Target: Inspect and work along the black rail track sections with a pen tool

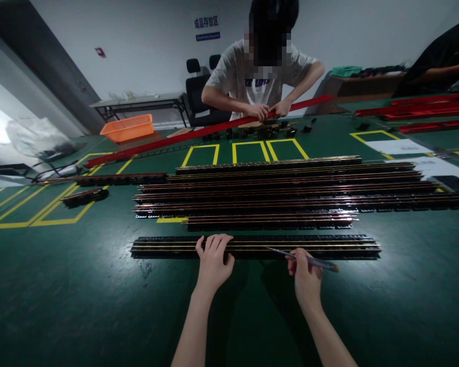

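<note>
Head view: your left hand [213,257] holds one strip [164,247] across its width; your right hand [306,278] pinches one tool [323,264] over it.

Have near strip [252,247] crosswise on table [80,295], under left hand [215,257] left of centre, and under tip of tool [321,263] in right hand [306,278] just right of centre. See strip group [283,193] parallel behind it, short piece [84,198] off to the left, paper sheets [439,167] behind group's right end, and small parts [271,132] between group and co-worker. Find long bar [199,133] slantwise in co-worker's hands [258,112], bin [130,130] behind its left end, more bars [424,109] far right, chair [199,97] at back.
</note>
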Tool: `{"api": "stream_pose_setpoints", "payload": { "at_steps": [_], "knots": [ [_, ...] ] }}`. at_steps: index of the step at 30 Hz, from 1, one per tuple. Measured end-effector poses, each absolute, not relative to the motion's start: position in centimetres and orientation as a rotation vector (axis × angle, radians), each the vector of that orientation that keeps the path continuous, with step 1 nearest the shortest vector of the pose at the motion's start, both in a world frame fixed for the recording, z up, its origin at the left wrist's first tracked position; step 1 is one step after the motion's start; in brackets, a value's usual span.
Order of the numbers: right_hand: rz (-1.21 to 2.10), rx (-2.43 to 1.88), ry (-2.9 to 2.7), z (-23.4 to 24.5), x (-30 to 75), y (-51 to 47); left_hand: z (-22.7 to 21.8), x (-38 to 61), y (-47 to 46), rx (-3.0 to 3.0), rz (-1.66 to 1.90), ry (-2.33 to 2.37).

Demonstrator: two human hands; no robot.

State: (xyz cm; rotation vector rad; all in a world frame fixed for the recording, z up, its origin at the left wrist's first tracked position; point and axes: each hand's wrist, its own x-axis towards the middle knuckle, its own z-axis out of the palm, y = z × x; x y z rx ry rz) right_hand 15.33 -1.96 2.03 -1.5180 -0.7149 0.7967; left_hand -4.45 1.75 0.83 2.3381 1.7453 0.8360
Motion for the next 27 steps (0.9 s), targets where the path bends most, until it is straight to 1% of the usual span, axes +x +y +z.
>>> {"api": "stream_pose_setpoints", "payload": {
  "at_steps": [9, 27],
  "knots": [
    [0.844, -1.474, -0.744, 1.35, 15.39, -1.82, 1.28, -4.32, 1.72, 2.381, 0.835, 1.792],
    [0.905, -1.466, -0.795, 1.57, 15.29, -1.92, 0.55, -4.38, 2.03, 2.373, 0.908, 1.89]
  ]
}}
